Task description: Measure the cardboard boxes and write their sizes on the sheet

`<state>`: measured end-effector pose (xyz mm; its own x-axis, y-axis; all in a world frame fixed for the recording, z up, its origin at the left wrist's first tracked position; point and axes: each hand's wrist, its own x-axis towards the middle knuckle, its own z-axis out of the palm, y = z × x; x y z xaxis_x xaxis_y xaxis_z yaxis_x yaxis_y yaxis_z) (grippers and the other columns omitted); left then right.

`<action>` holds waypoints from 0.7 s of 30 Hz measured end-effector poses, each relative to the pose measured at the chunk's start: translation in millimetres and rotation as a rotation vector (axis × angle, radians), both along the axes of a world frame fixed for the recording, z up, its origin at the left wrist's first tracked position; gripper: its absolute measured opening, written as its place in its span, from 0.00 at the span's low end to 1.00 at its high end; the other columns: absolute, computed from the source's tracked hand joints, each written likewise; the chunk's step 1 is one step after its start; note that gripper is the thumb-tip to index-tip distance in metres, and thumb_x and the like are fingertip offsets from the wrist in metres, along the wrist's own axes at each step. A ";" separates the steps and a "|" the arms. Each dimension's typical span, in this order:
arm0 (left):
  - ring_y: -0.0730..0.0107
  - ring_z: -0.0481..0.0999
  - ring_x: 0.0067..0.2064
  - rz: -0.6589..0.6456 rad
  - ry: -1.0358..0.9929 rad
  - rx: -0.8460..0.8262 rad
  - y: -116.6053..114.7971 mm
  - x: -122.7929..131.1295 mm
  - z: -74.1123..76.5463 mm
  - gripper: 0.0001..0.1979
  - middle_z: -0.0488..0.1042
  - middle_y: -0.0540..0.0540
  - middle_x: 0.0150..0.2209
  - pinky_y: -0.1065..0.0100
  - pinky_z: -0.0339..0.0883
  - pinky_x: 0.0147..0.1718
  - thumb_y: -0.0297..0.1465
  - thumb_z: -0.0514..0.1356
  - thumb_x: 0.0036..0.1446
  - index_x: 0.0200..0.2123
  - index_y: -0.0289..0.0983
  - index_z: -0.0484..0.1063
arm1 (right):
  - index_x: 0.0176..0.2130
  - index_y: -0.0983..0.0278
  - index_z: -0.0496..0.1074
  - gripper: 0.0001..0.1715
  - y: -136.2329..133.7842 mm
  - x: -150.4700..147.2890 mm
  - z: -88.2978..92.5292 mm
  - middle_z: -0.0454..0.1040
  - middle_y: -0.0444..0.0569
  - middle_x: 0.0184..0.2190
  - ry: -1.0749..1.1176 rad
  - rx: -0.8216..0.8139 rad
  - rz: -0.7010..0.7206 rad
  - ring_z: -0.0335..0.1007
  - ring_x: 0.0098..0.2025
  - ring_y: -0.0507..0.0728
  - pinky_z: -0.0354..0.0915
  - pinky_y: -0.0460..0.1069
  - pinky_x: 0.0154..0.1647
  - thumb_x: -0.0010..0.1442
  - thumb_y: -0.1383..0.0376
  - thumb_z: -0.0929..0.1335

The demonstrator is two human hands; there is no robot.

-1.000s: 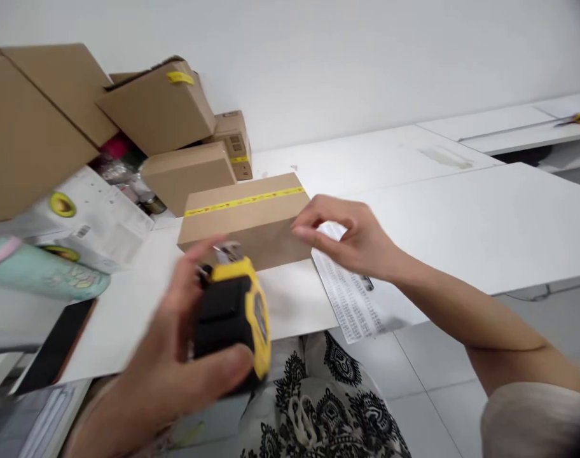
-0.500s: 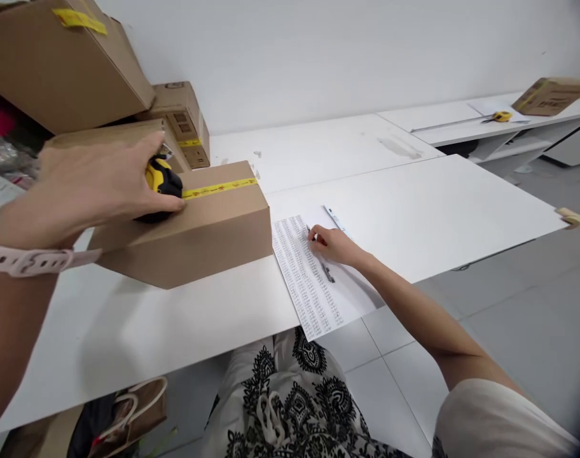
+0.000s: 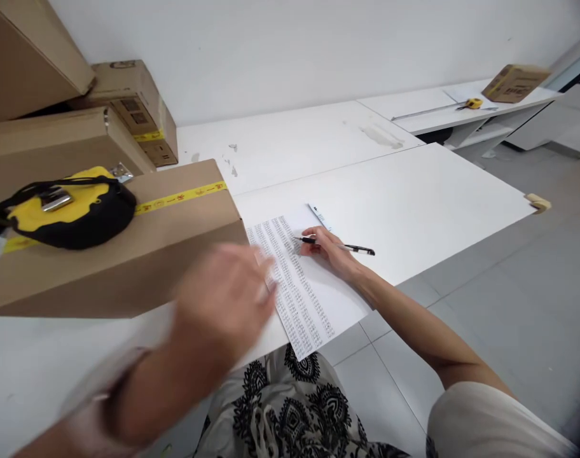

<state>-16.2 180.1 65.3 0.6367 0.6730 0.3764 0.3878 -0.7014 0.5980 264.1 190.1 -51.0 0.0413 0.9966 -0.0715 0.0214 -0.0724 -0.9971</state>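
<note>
Head view: the right hand [image 3: 329, 251] is pinching a pen [image 3: 355, 249] in a closed writing grip. The pen tip is lying on the printed sheet [image 3: 302, 299] directly under the grip, probably so that the point meets the rows. The left hand [image 3: 223, 302] is hovering just left of that grip, over the sheet's edge (motion blur: its grip opening cannot be told). Further left, a tape measure [image 3: 70, 210] is resting on the cardboard box [image 3: 142, 254], which is standing on the worktop [image 3: 414, 197].

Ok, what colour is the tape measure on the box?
The tape measure is yellow and black, best seen in the head view.
</note>
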 end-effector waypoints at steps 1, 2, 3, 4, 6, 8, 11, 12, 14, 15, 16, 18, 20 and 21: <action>0.45 0.76 0.51 -0.100 0.093 0.010 -14.2 20.7 -20.3 0.12 0.80 0.35 0.47 0.38 0.67 0.54 0.29 0.56 0.67 0.48 0.36 0.78 | 0.45 0.59 0.72 0.25 0.9 -2.4 -2.1 0.79 0.50 0.36 0.017 0.007 0.013 0.75 0.40 0.58 0.69 0.56 0.46 0.63 0.42 0.67; 0.46 0.77 0.50 -0.174 0.183 -0.028 -23.5 39.1 -39.9 0.16 0.79 0.32 0.49 0.40 0.68 0.53 0.27 0.51 0.68 0.50 0.34 0.77 | 0.47 0.59 0.73 0.25 1.3 -4.0 -4.0 0.79 0.50 0.39 0.016 0.012 0.027 0.75 0.42 0.59 0.68 0.56 0.47 0.61 0.44 0.70; 0.46 0.76 0.51 -0.206 0.263 -0.066 -28.2 54.5 -57.6 0.19 0.77 0.30 0.54 0.41 0.69 0.52 0.25 0.48 0.69 0.54 0.32 0.75 | 0.46 0.59 0.74 0.23 1.3 -5.0 -5.7 0.79 0.50 0.40 -0.004 0.018 0.031 0.75 0.42 0.58 0.68 0.56 0.46 0.59 0.46 0.72; 0.45 0.76 0.51 -0.199 0.342 -0.085 -29.0 66.6 -72.5 0.21 0.72 0.27 0.60 0.43 0.71 0.49 0.24 0.47 0.69 0.59 0.29 0.71 | 0.43 0.58 0.74 0.20 0.8 -5.4 -7.1 0.78 0.49 0.39 -0.038 0.027 0.028 0.73 0.40 0.58 0.67 0.55 0.44 0.59 0.48 0.73; 0.43 0.77 0.51 -0.153 0.506 -0.112 -23.9 81.4 -92.4 0.24 0.64 0.23 0.66 0.47 0.73 0.44 0.27 0.50 0.68 0.65 0.26 0.64 | 0.36 0.58 0.72 0.15 -1.0 -5.2 -9.6 0.73 0.45 0.32 -0.116 0.063 0.009 0.67 0.34 0.55 0.64 0.53 0.38 0.60 0.50 0.72; 0.44 0.78 0.49 -0.115 0.608 -0.118 -17.1 86.6 -100.6 0.27 0.60 0.22 0.68 0.50 0.74 0.41 0.30 0.53 0.67 0.66 0.26 0.62 | 0.33 0.58 0.69 0.15 -3.0 -4.6 -11.7 0.68 0.43 0.29 -0.167 0.107 -0.004 0.61 0.31 0.54 0.60 0.52 0.33 0.63 0.51 0.71; 0.44 0.79 0.48 -0.103 0.644 -0.096 -13.6 85.7 -103.4 0.27 0.58 0.22 0.69 0.53 0.75 0.38 0.32 0.54 0.67 0.66 0.27 0.62 | 0.36 0.58 0.66 0.14 -3.5 -4.3 -14.5 0.68 0.42 0.29 -0.184 0.119 -0.018 0.60 0.29 0.53 0.57 0.51 0.32 0.63 0.54 0.71; 0.43 0.79 0.48 -0.105 0.648 -0.075 -14.3 84.9 -104.4 0.27 0.58 0.22 0.70 0.53 0.75 0.37 0.32 0.53 0.68 0.66 0.27 0.62 | 0.35 0.58 0.66 0.14 -3.0 -4.4 -15.3 0.68 0.41 0.28 -0.180 0.112 -0.025 0.60 0.29 0.53 0.57 0.51 0.31 0.63 0.54 0.72; 0.42 0.80 0.48 -0.113 0.658 -0.012 -16.7 83.4 -108.2 0.27 0.57 0.22 0.70 0.54 0.75 0.34 0.34 0.51 0.69 0.67 0.27 0.61 | 0.32 0.59 0.65 0.17 -1.9 -5.2 -16.2 0.66 0.40 0.25 -0.183 0.106 -0.051 0.59 0.27 0.53 0.55 0.51 0.29 0.62 0.54 0.73; 0.43 0.80 0.47 -0.117 0.664 0.025 -18.1 83.0 -110.8 0.28 0.56 0.22 0.71 0.55 0.75 0.33 0.35 0.50 0.70 0.67 0.26 0.61 | 0.30 0.59 0.64 0.18 -1.4 -5.7 -16.2 0.64 0.40 0.24 -0.194 0.108 -0.064 0.57 0.26 0.52 0.54 0.50 0.29 0.62 0.54 0.73; 0.45 0.81 0.46 -0.116 0.672 0.064 -19.2 82.9 -113.5 0.28 0.56 0.22 0.71 0.56 0.75 0.32 0.36 0.50 0.70 0.67 0.26 0.61 | 0.29 0.59 0.64 0.18 -1.1 -6.3 -16.2 0.63 0.39 0.23 -0.211 0.111 -0.072 0.56 0.26 0.52 0.53 0.50 0.28 0.62 0.54 0.72; 0.49 0.81 0.42 -0.094 0.695 0.145 -20.9 83.1 -118.1 0.28 0.57 0.22 0.70 0.57 0.74 0.30 0.36 0.51 0.70 0.67 0.27 0.62 | 0.30 0.59 0.64 0.17 -0.9 -7.3 -16.6 0.62 0.39 0.24 -0.244 0.123 -0.078 0.54 0.26 0.51 0.52 0.50 0.27 0.63 0.55 0.71; 0.53 0.81 0.39 -0.064 0.713 0.222 -21.9 83.6 -120.8 0.27 0.59 0.24 0.70 0.59 0.74 0.28 0.36 0.52 0.69 0.66 0.27 0.63 | 0.32 0.59 0.65 0.15 -1.2 -7.7 -18.4 0.64 0.40 0.26 -0.245 0.133 -0.079 0.56 0.27 0.51 0.54 0.49 0.28 0.62 0.56 0.72; 0.55 0.81 0.38 -0.050 0.719 0.254 -22.2 83.8 -121.4 0.27 0.60 0.24 0.70 0.60 0.73 0.28 0.36 0.53 0.69 0.66 0.28 0.64 | 0.32 0.59 0.65 0.15 -1.4 -7.6 -19.9 0.65 0.40 0.26 -0.240 0.134 -0.084 0.57 0.27 0.51 0.55 0.49 0.28 0.62 0.56 0.72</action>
<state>67.6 157.9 -56.0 0.8111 0.5850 -0.0029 0.5848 -0.8107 0.0289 256.5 188.7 -70.9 0.1242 0.9888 0.0827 0.2578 0.0483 -0.9650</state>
